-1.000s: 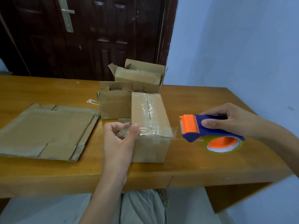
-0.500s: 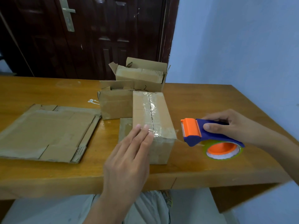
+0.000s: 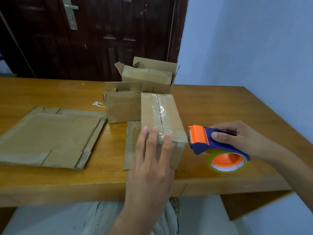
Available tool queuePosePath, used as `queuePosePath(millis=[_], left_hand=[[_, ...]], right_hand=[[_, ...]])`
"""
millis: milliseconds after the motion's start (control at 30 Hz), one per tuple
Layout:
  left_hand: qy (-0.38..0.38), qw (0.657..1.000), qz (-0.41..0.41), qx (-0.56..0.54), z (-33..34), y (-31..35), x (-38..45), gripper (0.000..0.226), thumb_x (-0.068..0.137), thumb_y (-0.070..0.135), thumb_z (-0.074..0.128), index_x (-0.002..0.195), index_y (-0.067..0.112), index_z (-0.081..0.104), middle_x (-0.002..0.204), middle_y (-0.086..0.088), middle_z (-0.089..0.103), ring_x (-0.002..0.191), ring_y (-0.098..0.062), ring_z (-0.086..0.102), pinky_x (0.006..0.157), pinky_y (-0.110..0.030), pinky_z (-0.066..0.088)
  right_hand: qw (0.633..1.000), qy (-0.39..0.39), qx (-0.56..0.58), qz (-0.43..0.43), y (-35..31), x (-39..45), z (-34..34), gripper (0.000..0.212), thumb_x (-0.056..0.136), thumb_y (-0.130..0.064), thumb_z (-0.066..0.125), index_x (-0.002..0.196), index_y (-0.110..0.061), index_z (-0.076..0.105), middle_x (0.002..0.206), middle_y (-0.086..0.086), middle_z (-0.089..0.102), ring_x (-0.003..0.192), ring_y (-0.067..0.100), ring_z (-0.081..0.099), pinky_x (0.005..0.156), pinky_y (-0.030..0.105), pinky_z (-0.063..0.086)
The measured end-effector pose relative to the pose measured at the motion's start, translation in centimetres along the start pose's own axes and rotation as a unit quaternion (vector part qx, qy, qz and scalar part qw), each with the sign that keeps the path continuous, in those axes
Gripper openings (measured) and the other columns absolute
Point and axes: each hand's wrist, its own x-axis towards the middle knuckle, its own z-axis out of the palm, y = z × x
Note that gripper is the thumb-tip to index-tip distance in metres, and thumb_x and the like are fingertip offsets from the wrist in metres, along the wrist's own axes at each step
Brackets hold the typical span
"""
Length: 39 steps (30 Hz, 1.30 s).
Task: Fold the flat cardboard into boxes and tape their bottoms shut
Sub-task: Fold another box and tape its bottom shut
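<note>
Now three boxes stand; left fingers flat on one, right fingers gripping one dispenser.

Wooden table, dark door, blue wall

A wooden table stood before a dark panelled door — 1 pale blue wall rose right.

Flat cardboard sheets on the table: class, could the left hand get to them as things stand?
Probably yes: the left hand holds nothing, resting flat on the taped box, and bare table lies between it and the flat cardboard sheets.
</note>
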Motion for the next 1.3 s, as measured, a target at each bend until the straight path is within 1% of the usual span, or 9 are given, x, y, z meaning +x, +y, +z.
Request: queuePosePath(millis=[133,233,367,433,533,633,900,1133,1300], left_hand=[[0.007,0.999,-0.029,-0.033,0.3,0.4,-0.2,0.061,0.085,0.014,0.062,0.145,0.012,0.057,0.155,-0.018,0.048,0.153,-0.042,0.032,0.091,-0.049,0.062],[0.005,1.0,-0.019,-0.001,0.0,0.3,-0.3,0.06,0.085,0.023,0.07,0.143,0.015,0.058,0.155,-0.014,0.049,0.152,-0.039,0.035,0.111,-0.058,0.042],[0.041,0.999,0.016,0.027,-1.6,0.2,1.5,0.036,0.104,0.046,0.048,0.112,0.021,0.072,0.132,-0.001,0.068,0.146,-0.032,0.045,0.122,-0.061,0.022],[0.048,0.996,0.067,0.013,-1.6,0.0,3.2,0.039,0.109,0.042,0.044,0.101,0.018,0.073,0.122,-0.001,0.074,0.145,-0.029,0.049,0.124,-0.055,0.028],[0.031,0.993,0.094,-0.065,-0.8,-0.9,5.0,0.031,0.109,0.036,0.051,0.112,0.015,0.074,0.117,0.001,0.075,0.129,-0.016,0.061,0.1,-0.04,0.057],[0.033,0.993,0.069,-0.094,-1.0,-1.6,5.6,0.025,0.106,0.036,0.061,0.112,0.017,0.076,0.118,0.001,0.075,0.111,-0.013,0.069,0.081,-0.036,0.064],[0.057,0.991,0.093,-0.081,-1.2,-1.9,5.3,0.026,0.101,0.039,0.063,0.104,0.017,0.078,0.113,0.005,0.077,0.101,-0.012,0.073,0.074,-0.016,0.047],[0.069,0.988,0.103,-0.097,-0.8,-2.0,5.3,0.03,0.103,0.04,0.061,0.108,0.015,0.077,0.11,0.003,0.077,0.097,-0.014,0.072,0.072,-0.023,0.053],[0.069,0.987,0.104,-0.104,-0.6,-2.1,5.2,0.032,0.102,0.04,0.061,0.112,0.015,0.078,0.11,0.002,0.077,0.096,-0.014,0.073,0.072,-0.024,0.055]], right_hand=[[1.0,0.003,0.001,0.006,0.2,-0.2,-0.1,0.031,0.096,-0.039,0.059,0.113,-0.02,0.078,0.087,0.006,0.077,0.07,0.021,0.07,0.063,0.021,0.052],[1.0,-0.003,-0.014,0.01,-0.1,-0.3,-0.4,0.03,0.098,-0.038,0.059,0.113,-0.02,0.077,0.088,0.004,0.077,0.071,0.018,0.071,0.063,0.021,0.052],[0.999,-0.007,-0.044,0.0,-0.5,-0.7,-1.1,0.028,0.098,-0.041,0.06,0.11,-0.023,0.077,0.084,-0.001,0.075,0.068,0.013,0.068,0.061,0.02,0.048],[0.998,-0.006,-0.056,-0.001,-0.7,-1.0,-1.4,0.026,0.098,-0.042,0.061,0.109,-0.025,0.077,0.081,-0.004,0.074,0.067,0.01,0.066,0.061,0.019,0.046],[0.997,-0.004,-0.079,-0.006,-0.8,-1.5,-1.8,0.024,0.099,-0.043,0.062,0.111,-0.029,0.077,0.084,-0.005,0.075,0.069,0.01,0.067,0.062,0.019,0.046],[0.996,0.009,-0.088,-0.012,-1.4,-1.8,-2.6,0.025,0.096,-0.046,0.064,0.115,-0.033,0.075,0.09,-0.009,0.076,0.076,0.01,0.071,0.066,0.02,0.049],[0.995,-0.023,-0.099,-0.014,-2.7,-1.9,-3.3,0.035,0.09,-0.049,0.068,0.122,-0.039,0.075,0.101,-0.014,0.078,0.087,0.009,0.073,0.072,0.022,0.053],[0.99,-0.038,-0.135,0.019,-3.7,-1.4,-2.8,0.034,0.089,-0.06,0.065,0.115,-0.041,0.075,0.097,-0.017,0.077,0.086,0.007,0.073,0.07,0.023,0.054],[0.97,-0.044,-0.235,0.052,-5.7,-0.3,-2.4,0.038,0.088,-0.071,0.062,0.11,-0.042,0.075,0.095,-0.018,0.076,0.089,0.009,0.072,0.078,0.037,0.063]])
